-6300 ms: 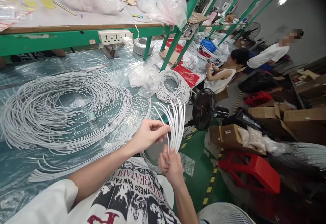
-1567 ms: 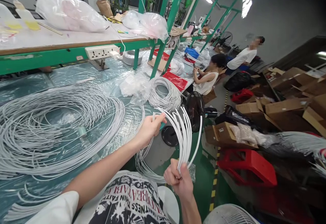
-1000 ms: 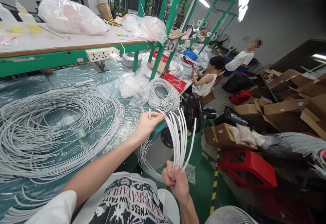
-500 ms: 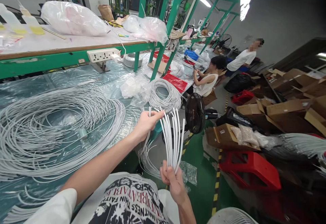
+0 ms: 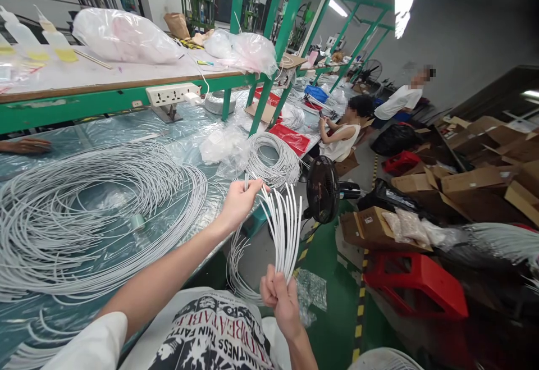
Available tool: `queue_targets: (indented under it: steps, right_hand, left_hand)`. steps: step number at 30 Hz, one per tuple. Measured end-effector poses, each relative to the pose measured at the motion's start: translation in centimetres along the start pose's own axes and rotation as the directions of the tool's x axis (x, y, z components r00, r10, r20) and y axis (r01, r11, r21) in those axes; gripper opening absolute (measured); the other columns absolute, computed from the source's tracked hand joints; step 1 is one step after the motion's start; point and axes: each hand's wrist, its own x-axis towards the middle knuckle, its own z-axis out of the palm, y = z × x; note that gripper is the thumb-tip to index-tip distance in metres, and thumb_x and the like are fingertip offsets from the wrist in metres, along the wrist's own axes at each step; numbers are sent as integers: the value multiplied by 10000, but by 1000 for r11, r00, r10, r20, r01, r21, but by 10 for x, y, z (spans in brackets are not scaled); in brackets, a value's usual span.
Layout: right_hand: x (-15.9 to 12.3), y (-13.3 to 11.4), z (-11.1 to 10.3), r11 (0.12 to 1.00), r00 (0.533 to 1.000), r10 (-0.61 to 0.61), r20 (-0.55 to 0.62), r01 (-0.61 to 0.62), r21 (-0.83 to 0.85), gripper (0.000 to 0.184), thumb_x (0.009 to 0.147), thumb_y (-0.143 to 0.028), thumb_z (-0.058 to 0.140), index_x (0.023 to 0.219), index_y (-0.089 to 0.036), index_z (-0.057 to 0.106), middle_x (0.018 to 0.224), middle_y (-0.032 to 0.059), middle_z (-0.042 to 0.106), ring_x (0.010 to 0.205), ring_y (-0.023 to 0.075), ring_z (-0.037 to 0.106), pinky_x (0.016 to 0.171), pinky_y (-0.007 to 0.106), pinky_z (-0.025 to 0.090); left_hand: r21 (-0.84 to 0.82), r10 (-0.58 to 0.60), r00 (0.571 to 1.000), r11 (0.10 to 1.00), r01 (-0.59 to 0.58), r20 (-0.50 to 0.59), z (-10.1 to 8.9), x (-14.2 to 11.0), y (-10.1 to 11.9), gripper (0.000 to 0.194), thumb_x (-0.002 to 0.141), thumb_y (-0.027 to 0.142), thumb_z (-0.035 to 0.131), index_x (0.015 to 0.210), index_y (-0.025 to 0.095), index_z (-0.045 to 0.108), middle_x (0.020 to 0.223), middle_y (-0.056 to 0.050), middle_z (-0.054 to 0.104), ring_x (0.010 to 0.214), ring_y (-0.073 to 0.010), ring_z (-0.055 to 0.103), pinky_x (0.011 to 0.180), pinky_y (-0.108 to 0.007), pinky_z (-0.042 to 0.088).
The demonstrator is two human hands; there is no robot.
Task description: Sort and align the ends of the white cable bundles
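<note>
My right hand [image 5: 280, 294] is closed round a bunch of white cables [image 5: 285, 232], whose ends fan out upward. My left hand [image 5: 240, 199] is closed too, its thumb and fingers pinching white cable ends to the left of the fan's top. One strand of the bunch leans toward the left thumb; whether it is gripped there is hard to see. Below the left hand, several thin cables [image 5: 236, 263] hang in a loop beside the table edge. A wide coil of white cables [image 5: 126, 162] lies on the plastic-covered table [image 5: 88, 134] at the left.
Another person's hand [image 5: 31, 145] rests on the table at the far left. A smaller cable coil [image 5: 273, 159], red tray [image 5: 290, 138] and black fan [image 5: 323, 189] stand ahead. Cardboard boxes [image 5: 471, 182] and a red stool [image 5: 415, 286] fill the right. Two people are farther back.
My left hand has shifted slightly left, away from the bunch in my right hand. Another person's hand has come into view at the far left.
</note>
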Motion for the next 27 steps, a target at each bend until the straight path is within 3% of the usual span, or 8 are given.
queue_targets:
  steps: [6, 17, 27]
  right_hand:
    - [0, -1, 0, 1000, 1000, 3, 5, -3, 19, 570, 966, -637, 418, 609, -211, 286, 510, -66, 191, 443, 76, 135, 456, 279, 126]
    - [2, -1, -1, 998, 999, 53, 10, -53, 20, 588, 938, -669, 453, 611, -204, 305, 506, -68, 197, 448, 71, 149, 462, 279, 130]
    - [6, -7, 4, 996, 996, 87, 25, -87, 5, 607, 922, -677, 477, 601, -212, 257, 507, -64, 179, 447, 79, 156, 478, 297, 148]
  left_hand:
    - [29, 7, 1000, 1000, -7, 18, -3, -1, -4, 500, 819, 633, 619, 779, 140, 696, 459, 83, 201, 431, -64, 144, 476, -253, 95]
    - [-115, -40, 995, 992, 51, 95, -2, -3, 6, 457, 775, 568, 713, 793, 112, 714, 456, 96, 195, 431, -40, 135, 471, -228, 92]
    - [-226, -53, 998, 973, 44, -33, -1, 2, 13, 315, 707, 425, 754, 679, 122, 672, 440, 101, 198, 432, -37, 127, 462, -228, 113]
